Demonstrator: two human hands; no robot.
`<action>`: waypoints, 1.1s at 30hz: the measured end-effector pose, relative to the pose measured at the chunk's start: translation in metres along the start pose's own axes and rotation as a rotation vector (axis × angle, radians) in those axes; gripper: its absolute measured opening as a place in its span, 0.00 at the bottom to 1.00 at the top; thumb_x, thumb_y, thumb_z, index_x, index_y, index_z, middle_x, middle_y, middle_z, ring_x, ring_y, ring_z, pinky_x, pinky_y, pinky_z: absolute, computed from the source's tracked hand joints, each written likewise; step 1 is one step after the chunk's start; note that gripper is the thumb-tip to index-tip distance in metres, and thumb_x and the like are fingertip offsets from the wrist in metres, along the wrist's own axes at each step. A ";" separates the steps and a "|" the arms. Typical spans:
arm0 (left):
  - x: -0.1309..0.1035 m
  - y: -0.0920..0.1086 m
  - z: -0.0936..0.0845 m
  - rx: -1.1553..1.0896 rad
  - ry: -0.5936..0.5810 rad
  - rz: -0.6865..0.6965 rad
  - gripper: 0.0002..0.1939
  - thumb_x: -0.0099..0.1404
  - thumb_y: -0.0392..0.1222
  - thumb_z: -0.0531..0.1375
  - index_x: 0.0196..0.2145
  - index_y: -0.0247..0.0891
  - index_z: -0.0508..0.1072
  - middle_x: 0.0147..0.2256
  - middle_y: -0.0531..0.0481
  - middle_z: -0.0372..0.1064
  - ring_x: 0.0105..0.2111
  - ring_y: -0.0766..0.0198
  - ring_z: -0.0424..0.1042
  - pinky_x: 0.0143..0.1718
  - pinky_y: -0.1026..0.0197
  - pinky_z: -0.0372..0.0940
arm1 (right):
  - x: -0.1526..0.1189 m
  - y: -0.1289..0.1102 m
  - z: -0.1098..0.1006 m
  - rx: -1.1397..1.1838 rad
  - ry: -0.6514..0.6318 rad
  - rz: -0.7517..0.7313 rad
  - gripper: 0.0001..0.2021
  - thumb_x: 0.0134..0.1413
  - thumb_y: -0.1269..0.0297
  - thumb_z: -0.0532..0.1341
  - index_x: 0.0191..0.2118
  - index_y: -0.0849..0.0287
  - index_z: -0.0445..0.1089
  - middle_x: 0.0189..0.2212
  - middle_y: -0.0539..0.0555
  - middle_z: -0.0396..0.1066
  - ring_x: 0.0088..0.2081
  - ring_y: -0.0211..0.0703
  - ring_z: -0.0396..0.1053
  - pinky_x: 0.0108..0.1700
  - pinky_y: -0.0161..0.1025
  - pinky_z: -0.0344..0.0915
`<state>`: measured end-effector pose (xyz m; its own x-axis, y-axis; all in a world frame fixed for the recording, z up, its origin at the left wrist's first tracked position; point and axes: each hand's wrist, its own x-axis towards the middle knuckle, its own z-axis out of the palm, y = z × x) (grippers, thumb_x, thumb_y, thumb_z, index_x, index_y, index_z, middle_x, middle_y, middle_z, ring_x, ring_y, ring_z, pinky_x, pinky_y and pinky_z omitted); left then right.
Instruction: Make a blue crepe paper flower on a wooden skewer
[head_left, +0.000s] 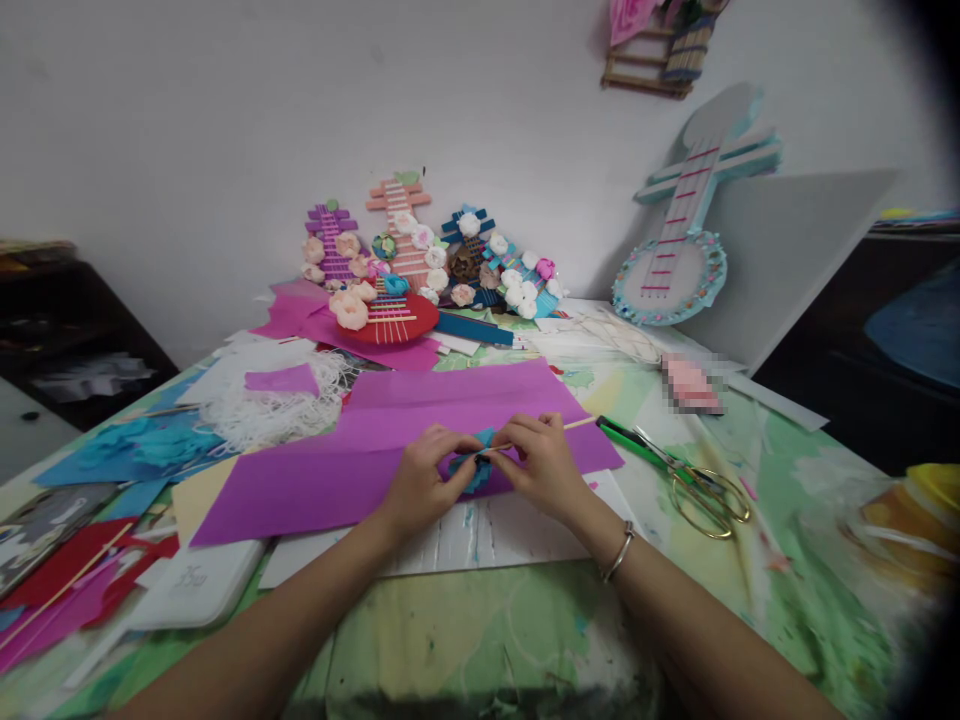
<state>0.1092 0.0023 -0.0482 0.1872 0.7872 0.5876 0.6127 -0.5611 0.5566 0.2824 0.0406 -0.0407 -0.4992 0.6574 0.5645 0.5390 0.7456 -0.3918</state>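
In the head view, both hands meet over a large purple paper sheet [300, 485]. My left hand [425, 474] pinches a small ruffled piece of blue paper [475, 478] between thumb and fingers. A thin wooden stick [580, 423] runs through the grip of my right hand [549, 466], its far end pointing right. The fingertips of that hand touch the blue paper's edge, where the stick's near end seems to meet it. Beneath the purple sheet lies a white board [450, 540] with shiny strips on it.
Gold-handled scissors [709, 500] and a green cutter [630, 440] lie to the right. Shredded white paper [277, 395] and blue paper pieces [150, 445] sit left, beyond a white power bank [199, 580]. Flowered paper instruments [401, 235] lean on the wall. A yellow-lidded jar [915, 520] stands far right.
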 end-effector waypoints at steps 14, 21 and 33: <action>0.002 -0.004 -0.001 -0.022 -0.052 -0.023 0.06 0.60 0.38 0.57 0.34 0.37 0.74 0.32 0.48 0.73 0.34 0.61 0.69 0.37 0.60 0.61 | -0.002 0.001 0.002 -0.007 0.028 0.004 0.04 0.52 0.67 0.61 0.28 0.60 0.68 0.29 0.50 0.71 0.30 0.36 0.63 0.39 0.40 0.46; 0.003 0.000 -0.005 -0.090 -0.029 -0.136 0.07 0.59 0.37 0.58 0.33 0.39 0.76 0.32 0.48 0.75 0.35 0.61 0.70 0.38 0.60 0.62 | 0.011 0.016 -0.029 0.251 -0.025 0.133 0.07 0.52 0.63 0.60 0.31 0.59 0.73 0.30 0.54 0.74 0.33 0.41 0.68 0.38 0.39 0.58; 0.007 -0.010 -0.003 -0.739 -0.017 -0.657 0.12 0.46 0.41 0.67 0.29 0.32 0.77 0.23 0.47 0.74 0.21 0.66 0.68 0.25 0.63 0.63 | 0.009 0.072 -0.076 1.107 0.308 0.557 0.09 0.40 0.63 0.67 0.32 0.57 0.74 0.31 0.52 0.75 0.33 0.38 0.72 0.41 0.37 0.66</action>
<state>0.1023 0.0127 -0.0481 -0.0036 0.9997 0.0246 -0.0337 -0.0247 0.9991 0.3688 0.0920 -0.0087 -0.1318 0.9675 0.2157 -0.3009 0.1683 -0.9387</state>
